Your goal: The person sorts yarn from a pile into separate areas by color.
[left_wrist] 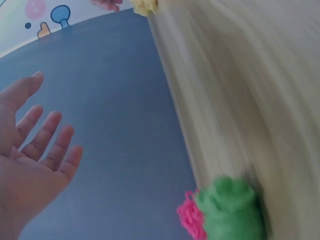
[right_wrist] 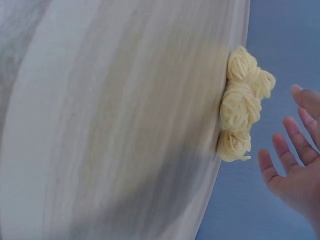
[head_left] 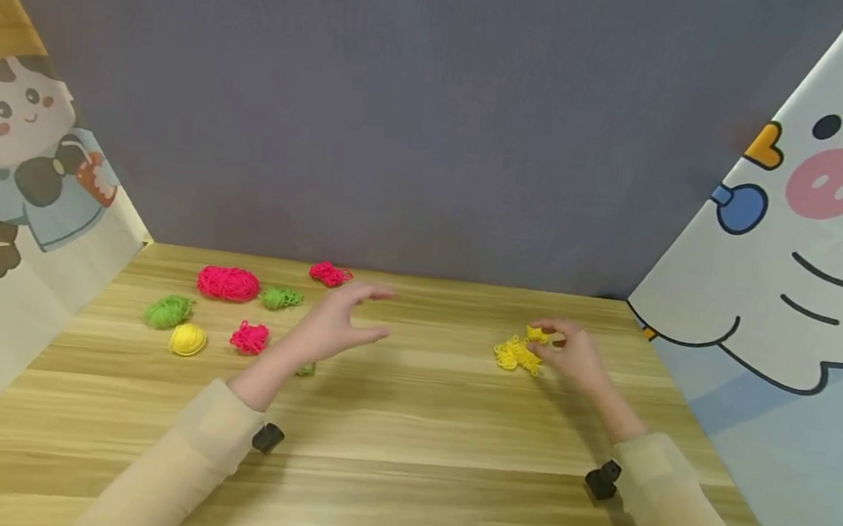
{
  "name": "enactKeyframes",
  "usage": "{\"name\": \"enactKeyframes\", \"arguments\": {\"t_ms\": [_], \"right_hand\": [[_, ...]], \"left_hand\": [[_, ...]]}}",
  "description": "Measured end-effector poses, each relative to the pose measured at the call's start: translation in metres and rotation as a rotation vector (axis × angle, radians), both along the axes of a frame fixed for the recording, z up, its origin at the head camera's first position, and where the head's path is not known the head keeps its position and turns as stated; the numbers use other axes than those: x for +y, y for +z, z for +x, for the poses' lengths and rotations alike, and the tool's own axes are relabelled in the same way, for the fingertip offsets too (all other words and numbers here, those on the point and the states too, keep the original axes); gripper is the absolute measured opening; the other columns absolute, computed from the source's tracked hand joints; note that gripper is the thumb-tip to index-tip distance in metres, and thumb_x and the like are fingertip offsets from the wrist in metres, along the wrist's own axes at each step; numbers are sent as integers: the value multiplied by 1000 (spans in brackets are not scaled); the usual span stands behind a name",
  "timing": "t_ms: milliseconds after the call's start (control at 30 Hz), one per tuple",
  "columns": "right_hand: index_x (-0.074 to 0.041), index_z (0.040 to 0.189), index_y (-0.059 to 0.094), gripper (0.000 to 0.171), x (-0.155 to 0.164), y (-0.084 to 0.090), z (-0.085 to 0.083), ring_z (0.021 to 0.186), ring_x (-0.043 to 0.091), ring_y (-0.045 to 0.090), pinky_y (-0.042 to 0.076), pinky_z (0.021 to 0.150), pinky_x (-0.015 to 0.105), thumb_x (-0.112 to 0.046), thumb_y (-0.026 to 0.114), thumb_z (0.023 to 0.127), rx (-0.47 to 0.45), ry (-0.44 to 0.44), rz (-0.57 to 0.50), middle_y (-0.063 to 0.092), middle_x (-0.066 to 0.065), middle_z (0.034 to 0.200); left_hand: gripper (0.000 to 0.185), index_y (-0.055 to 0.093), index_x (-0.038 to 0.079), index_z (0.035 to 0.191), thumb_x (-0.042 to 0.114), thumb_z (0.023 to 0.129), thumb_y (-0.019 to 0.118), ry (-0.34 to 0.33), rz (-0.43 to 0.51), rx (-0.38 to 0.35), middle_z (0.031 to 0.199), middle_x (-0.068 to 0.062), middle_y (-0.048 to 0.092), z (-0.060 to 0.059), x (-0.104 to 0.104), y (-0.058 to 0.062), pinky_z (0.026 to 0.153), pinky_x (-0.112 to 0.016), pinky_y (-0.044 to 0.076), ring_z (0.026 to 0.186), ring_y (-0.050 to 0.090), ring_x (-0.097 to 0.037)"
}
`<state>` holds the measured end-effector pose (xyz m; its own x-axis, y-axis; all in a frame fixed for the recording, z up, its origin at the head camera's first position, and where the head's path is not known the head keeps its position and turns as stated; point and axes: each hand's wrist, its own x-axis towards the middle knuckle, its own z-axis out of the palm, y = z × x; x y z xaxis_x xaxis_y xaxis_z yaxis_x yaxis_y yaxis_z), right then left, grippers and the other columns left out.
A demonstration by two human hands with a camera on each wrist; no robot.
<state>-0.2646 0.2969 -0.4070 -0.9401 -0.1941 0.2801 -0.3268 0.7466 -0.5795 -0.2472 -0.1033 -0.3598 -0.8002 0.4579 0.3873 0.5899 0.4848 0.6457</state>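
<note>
1. Loose yellow yarn bundle (head_left: 517, 353): on wooden worktop (head_left: 407, 429), right of centre, just beside right hand (head_left: 572, 353).
2. R hand low, fingers spread, holding nothing.
3. Left hand (head_left: 337, 322) raised mid-worktop, fingers straight & apart, empty.

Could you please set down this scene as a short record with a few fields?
Surface: wooden table
Left hand: open, raised above the table, holding nothing
Right hand: fingers spread, beside the yellow yarn; grip cannot be told
Far left of table: big pink yarn, green yarn, yellow ball
Backdrop: grey wall, cartoon panels either side
</note>
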Motion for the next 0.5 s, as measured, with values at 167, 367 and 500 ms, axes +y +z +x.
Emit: {"name": "enactKeyframes", "arguments": {"t_ms": [167, 367, 500], "right_hand": [[0, 114, 64, 36, -2, -7, -2, 105, 38, 57, 51, 83, 54, -13, 74, 81, 3, 14, -15, 64, 21, 114], [1, 113, 65, 37, -4, -11, -1, 100, 38, 59, 52, 80, 56, -11, 76, 79, 0, 42, 9, 64, 22, 111], [0, 111, 65, 35, -5, -15, -1, 98, 37, 59, 53, 79, 53, -8, 75, 79, -5, 47, 37, 64, 21, 109]], "left_hand": [[52, 56, 18, 130, 26, 82, 75, 32, -2, -11, 133, -1, 55, 4, -20, -5, 103, -47, 40, 126, 47, -24], [54, 56, 19, 130, 25, 80, 76, 101, -27, 3, 133, -2, 55, 7, -43, -15, 103, -50, 39, 127, 46, -26], [55, 56, 20, 129, 23, 79, 77, 127, -24, -6, 134, -5, 54, 9, -59, -21, 102, -55, 38, 128, 44, -30]]}}
